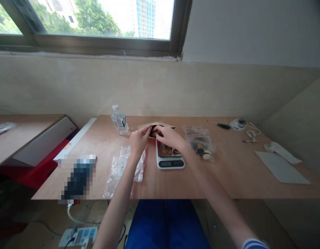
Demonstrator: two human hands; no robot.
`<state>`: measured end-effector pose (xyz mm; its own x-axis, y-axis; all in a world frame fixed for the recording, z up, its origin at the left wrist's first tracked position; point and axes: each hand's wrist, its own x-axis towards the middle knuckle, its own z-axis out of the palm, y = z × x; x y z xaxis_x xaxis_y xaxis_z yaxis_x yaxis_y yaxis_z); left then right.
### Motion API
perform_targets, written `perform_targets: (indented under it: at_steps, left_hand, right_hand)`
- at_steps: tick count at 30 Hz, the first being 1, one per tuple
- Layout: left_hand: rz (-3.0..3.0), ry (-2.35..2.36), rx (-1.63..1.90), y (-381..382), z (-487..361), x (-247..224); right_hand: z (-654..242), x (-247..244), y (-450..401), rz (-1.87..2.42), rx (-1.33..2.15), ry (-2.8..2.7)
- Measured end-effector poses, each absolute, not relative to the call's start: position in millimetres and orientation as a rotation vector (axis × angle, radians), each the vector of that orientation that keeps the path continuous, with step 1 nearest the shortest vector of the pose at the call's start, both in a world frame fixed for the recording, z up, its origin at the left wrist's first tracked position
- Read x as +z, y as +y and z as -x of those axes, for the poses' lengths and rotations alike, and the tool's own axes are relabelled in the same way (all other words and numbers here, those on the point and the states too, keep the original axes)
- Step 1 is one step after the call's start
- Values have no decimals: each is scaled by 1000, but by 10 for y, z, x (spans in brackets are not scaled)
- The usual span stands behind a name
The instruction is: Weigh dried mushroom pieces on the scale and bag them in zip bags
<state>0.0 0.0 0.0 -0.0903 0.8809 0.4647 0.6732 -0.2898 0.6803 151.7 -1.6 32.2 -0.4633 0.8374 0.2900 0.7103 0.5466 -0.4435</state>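
At frame centre I have my left hand (139, 139) and right hand (168, 136) both pinching a pouch (160, 127) open, just behind the scale (170, 157) so pieces drop near.

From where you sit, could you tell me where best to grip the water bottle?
Grip the bottle around its labelled middle, probably from the right with the left hand, which is nearest. It stands upright and apart from other things, so a side grip looks easy.
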Motion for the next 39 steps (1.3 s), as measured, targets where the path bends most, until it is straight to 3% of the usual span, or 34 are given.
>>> perform_targets:
  at_steps: [6,10,14,20,25,32,39]
  left_hand:
    - [-1976,1815,1212,63,-21,180]
    - [-1978,1905,1190,135,-15,306]
    - [-1940,1999,1202,266,16,464]
    - [-1858,1967,1226,516,92,606]
    - [-1861,1771,1484,559,140,446]
    - [-1876,1580,1709,501,188,85]
    - [-1513,1681,1750,-252,228,-166]
  right_hand:
    - [-1770,322,-292,1105,361,-1892]
    - [-1940,70,-402,1068,585,-1756]
    - [-1980,-202,-289,1207,763,-1882]
    - [-1833,-363,197,1331,644,-2202]
    - [-1797,-434,376,1373,460,-2323]
    - [-2057,-296,-8,1283,304,-2039]
    - [-2434,-692,-777,1389,328,-1451]
